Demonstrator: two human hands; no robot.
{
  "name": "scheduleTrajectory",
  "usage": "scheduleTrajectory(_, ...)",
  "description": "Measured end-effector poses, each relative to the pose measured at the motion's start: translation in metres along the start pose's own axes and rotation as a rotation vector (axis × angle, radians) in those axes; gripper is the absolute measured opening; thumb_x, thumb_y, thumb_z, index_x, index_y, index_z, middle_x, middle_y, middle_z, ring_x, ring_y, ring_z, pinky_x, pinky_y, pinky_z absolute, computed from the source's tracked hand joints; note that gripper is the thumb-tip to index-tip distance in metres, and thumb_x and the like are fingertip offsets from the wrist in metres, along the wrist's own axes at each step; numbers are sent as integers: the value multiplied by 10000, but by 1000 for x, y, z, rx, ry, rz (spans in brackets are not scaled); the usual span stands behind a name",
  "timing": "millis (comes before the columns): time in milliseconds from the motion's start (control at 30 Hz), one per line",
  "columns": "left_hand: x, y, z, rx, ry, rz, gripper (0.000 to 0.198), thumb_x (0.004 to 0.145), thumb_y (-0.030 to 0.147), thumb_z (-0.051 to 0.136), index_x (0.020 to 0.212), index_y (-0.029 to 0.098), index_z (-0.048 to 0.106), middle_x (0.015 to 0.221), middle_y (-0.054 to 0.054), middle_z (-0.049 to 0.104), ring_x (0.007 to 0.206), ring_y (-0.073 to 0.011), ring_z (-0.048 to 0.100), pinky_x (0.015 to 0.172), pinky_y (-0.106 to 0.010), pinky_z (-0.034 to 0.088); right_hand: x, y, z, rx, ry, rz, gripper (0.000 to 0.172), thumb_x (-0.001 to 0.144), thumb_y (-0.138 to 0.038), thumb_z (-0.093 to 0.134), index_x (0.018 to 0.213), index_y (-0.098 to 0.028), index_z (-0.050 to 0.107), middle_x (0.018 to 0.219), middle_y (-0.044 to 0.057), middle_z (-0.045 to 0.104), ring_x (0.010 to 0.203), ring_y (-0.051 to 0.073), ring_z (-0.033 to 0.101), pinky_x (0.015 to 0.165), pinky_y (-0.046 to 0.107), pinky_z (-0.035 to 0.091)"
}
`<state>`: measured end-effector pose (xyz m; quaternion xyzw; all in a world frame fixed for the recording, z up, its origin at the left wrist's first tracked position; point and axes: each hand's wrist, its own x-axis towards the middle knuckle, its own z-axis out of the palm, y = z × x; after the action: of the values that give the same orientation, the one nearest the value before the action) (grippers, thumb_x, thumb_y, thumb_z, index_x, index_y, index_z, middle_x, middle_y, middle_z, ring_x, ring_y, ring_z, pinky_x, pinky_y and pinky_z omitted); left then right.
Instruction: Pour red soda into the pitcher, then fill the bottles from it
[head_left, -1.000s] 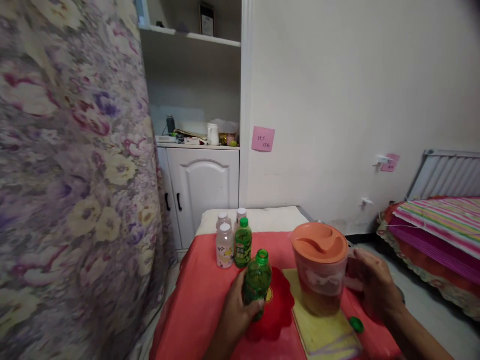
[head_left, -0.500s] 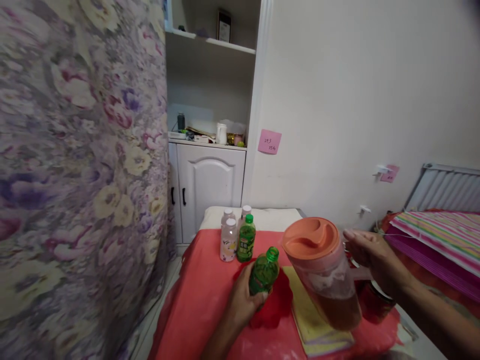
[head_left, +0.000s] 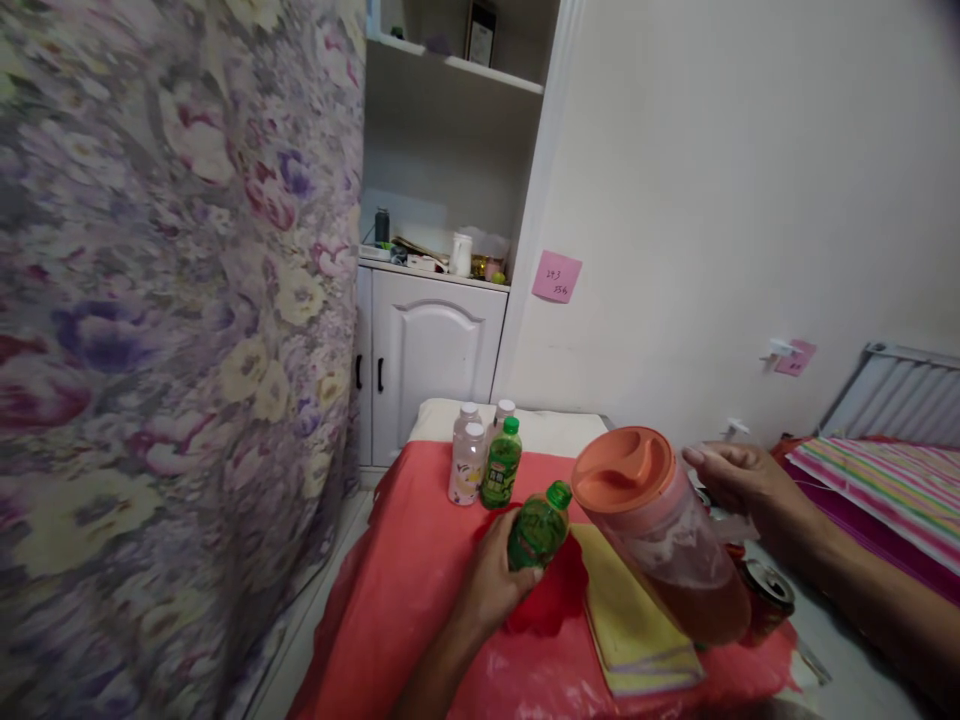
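My left hand [head_left: 501,575] is wrapped round an uncapped green bottle [head_left: 538,532], which leans to the right above a red scalloped dish [head_left: 551,600]. My right hand [head_left: 739,490] grips the handle of a clear pitcher [head_left: 667,550] with an orange lid [head_left: 624,468]. Brownish liquid fills the pitcher's lower part, and it tilts toward the bottle. Its lid edge is close to the bottle's mouth, with a small gap; no stream of liquid shows. Below the pitcher lies a folded yellow cloth [head_left: 637,640].
Behind the dish stand a capped green bottle [head_left: 501,465] and several white-capped clear bottles [head_left: 466,465]. An open drink can [head_left: 766,598] is right of the pitcher. The table has a red cover [head_left: 420,560]. A floral curtain [head_left: 180,350] hangs at left; a bed [head_left: 885,480] is at right.
The pitcher has tipped further toward the green bottle, its base swinging right and its liquid shifting. The bottle remains in my left hand. The whole view has shifted slightly.
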<state>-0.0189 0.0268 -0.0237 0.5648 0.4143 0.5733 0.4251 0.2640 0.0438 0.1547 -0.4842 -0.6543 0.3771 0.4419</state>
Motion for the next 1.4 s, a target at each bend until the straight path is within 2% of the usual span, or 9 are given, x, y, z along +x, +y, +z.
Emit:
scheduleTrajectory(233,0,-8,-2,23,-19,18,720,586,174,776,1281,210,591,1273,-97,657,1210,-339,570,1065,-464,424,6,-9,-1,-108,-42,-43,580,716,-679,693,537,-219,390,486,-88,245,469,71,175,464,257,122)
scheduleTrajectory(467,0,-12,-3,35,-33,19,714,585,125,724,1280,211,588,1288,-94,649,1214,-328,568,1063,-459,431,13,-15,-5,-193,-64,-121,544,730,-652,704,528,-202,474,499,-63,312,479,83,244,458,259,178)
scheduleTrajectory(833,1,-7,-2,41,-33,17,706,557,68,704,1242,220,628,1283,-85,658,1215,-329,569,1069,-464,427,24,-11,-15,-281,-120,-150,518,757,-638,689,550,-198,508,516,-60,356,488,89,269,476,261,203)
scheduleTrajectory(1000,1,-6,-2,51,-34,12,725,554,55,692,1257,216,617,1289,-86,657,1222,-323,570,1075,-464,423,26,-11,-16,-280,-139,-155,519,772,-617,690,547,-199,480,526,-67,320,501,90,268,483,255,200)
scheduleTrajectory(1267,2,-5,-1,53,-24,24,705,554,55,676,1237,226,635,1267,-76,675,1200,-326,589,1052,-447,452,32,-9,-18,-255,-168,-146,507,759,-612,708,552,-197,505,522,-54,397,502,96,328,495,248,254)
scheduleTrajectory(1400,2,-3,0,52,-16,25,666,562,81,679,1213,224,652,1252,-71,686,1174,-329,610,1030,-433,473,33,-14,-16,-246,-176,-139,468,744,-607,723,583,-191,581,545,-40,445,528,109,385,514,247,297)
